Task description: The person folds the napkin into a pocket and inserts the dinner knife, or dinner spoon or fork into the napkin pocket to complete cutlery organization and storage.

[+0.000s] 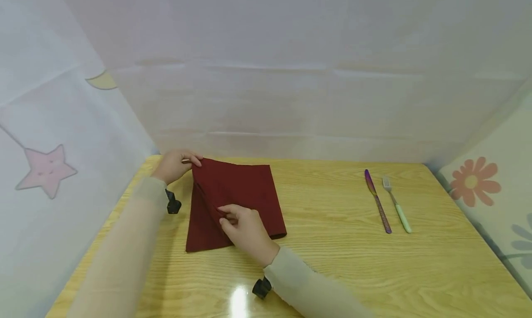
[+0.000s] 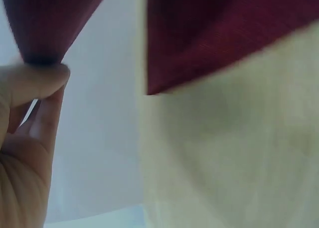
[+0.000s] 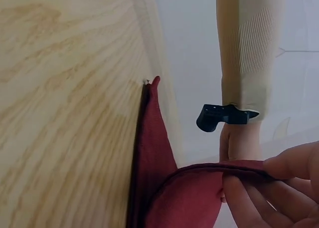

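Observation:
A dark red cloth napkin (image 1: 241,184) lies folded over on the wooden table, its upper layer lifted along the left side. At the far left corner my left hand (image 1: 172,165) pinches that layer between thumb and fingers; the left wrist view shows the pinched cloth (image 2: 55,23) raised above the lower layer's corner (image 2: 199,48). My right hand (image 1: 249,230) pinches the near part of the same lifted edge. In the right wrist view the edge (image 3: 224,168) runs between thumb and fingers, standing up off the lower layer (image 3: 152,143).
To the right on the table lie a purple knife (image 1: 378,202) and a fork (image 1: 396,204) with a light green handle, side by side. White printed sheets (image 1: 266,100) hang behind the table and at both sides. Each wrist carries a black camera mount (image 1: 172,202).

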`<state>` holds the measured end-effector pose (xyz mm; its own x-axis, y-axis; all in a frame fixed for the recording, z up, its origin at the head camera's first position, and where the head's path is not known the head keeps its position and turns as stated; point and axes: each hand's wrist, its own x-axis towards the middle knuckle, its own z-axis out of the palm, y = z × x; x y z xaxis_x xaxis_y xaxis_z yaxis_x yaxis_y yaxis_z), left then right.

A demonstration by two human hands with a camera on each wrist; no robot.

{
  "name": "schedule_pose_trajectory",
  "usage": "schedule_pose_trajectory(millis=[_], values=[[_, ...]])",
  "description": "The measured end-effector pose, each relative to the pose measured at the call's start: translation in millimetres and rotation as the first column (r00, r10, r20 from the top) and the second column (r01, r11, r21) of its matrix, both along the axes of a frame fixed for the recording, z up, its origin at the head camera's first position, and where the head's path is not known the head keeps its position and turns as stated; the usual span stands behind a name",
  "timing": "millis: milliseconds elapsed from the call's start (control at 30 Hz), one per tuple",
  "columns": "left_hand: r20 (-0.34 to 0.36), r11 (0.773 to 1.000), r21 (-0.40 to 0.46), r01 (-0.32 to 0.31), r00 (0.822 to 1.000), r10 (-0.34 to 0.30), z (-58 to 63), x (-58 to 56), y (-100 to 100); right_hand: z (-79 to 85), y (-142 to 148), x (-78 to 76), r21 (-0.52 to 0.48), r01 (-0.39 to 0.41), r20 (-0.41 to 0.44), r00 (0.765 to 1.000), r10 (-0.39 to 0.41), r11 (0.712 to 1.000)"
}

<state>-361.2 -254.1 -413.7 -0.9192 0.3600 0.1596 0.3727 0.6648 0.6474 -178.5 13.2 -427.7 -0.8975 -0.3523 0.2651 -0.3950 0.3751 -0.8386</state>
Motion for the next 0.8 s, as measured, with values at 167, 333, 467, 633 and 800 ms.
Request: schedule_pose_trajectory(millis=[167, 333, 467, 633, 800], values=[[0.009, 0.998, -0.06, -0.011, 1.0, 0.012, -14.0, -0.5, -2, -6.1, -15, -2.4, 0.039, -0.014, 0.008, 1.0, 0.014, 0.999], [0.151, 0.996, -0.087, 0.001, 0.988, 0.013, -21.3, 3.9, -3, -11.8, -20, -2.2, 0.1, -0.094, 0.072, 0.994, 0.087, 0.99], [0.24, 0.998, -0.054, -0.009, 0.971, 0.022, -25.5, 8.6, -7, -16.3, -16, -2.4, 0.17, -0.149, 0.136, 0.983, 0.127, 0.974], [0.29, 0.998, -0.012, -0.067, 0.955, 0.068, -27.3, 11.0, -14, -19.0, -9, -4.1, 0.203, -0.2, 0.187, 0.969, 0.162, 0.959], [0.27, 0.992, -0.056, -0.112, 0.955, 0.123, -31.1, 8.6, -15, -15.7, 1, -7.1, 0.205, -0.223, 0.171, 0.967, 0.189, 0.953]])
